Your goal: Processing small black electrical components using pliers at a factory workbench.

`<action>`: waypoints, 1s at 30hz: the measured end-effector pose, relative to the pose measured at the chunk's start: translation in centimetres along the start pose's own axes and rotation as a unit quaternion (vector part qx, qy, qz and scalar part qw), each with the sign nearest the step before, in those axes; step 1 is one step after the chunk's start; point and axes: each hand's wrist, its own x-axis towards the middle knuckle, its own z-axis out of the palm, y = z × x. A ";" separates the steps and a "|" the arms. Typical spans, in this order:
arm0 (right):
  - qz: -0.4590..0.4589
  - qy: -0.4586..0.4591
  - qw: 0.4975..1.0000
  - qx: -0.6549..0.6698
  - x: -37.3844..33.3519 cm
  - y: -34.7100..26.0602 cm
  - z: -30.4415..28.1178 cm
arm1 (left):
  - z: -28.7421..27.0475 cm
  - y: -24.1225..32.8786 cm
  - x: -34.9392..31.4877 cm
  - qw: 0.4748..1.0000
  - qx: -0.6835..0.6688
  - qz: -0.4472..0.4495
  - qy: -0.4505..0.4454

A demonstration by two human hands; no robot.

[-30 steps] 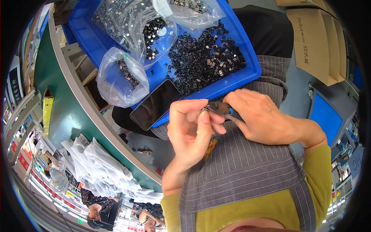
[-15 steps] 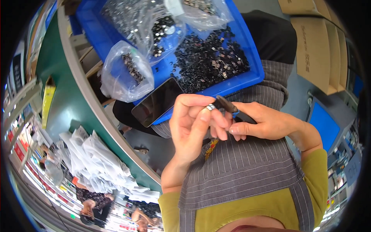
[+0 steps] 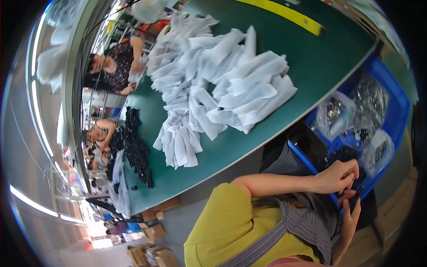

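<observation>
At the lower right, my left hand [image 3: 336, 177] is closed in a pinch over the near edge of a blue tray [image 3: 402, 104]. Whatever sits between its fingertips is too small to make out now. Just below it, my right hand [image 3: 348, 214] is wrapped round dark-handled pliers [image 3: 355, 201], whose tip lies close to the left fingers. Small black parts [image 3: 342, 154] lie loose in the tray behind my left hand. Clear plastic bags [image 3: 336, 111] with small metal and dark pieces rest in it as well. A dark phone [image 3: 308, 141] lies at the tray's left edge.
On the green table [image 3: 311, 62] to the left lies a large heap of white cloth-like pieces [image 3: 249, 89]. A yellow strip [image 3: 284, 15] is at its far side. Black pieces [image 3: 135, 147] are heaped further left, where two people work. Cardboard boxes [image 3: 153, 256] stand on the floor.
The view has swung left, so the table and its white heap now fill the middle. My hands and the tray appear further right. The hands stay together, the pliers still in the right one.
</observation>
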 end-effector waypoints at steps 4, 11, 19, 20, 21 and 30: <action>0.030 -0.044 0.994 0.093 0.4 -1.6 1.6 | 0.5 1.1 -0.5 0.998 -0.051 0.040 -0.016; 0.016 -0.051 0.998 0.024 0.1 -3.5 2.0 | -1.2 0.4 0.1 0.996 -0.028 0.068 0.050; -0.062 0.084 0.956 -0.273 0.0 -2.7 1.7 | -0.8 1.3 -1.2 0.998 0.004 0.070 -0.004; -0.064 0.092 0.950 -0.293 -0.1 -2.6 1.6 | -0.7 1.0 -1.2 0.997 0.015 0.076 -0.003; -0.054 0.099 0.950 -0.292 -0.4 -2.2 1.4 | -0.4 0.7 -1.2 0.997 0.010 0.071 -0.013; -0.155 0.133 0.886 -0.417 0.9 -4.1 1.5 | -1.3 0.8 -1.2 0.998 0.057 -0.009 0.028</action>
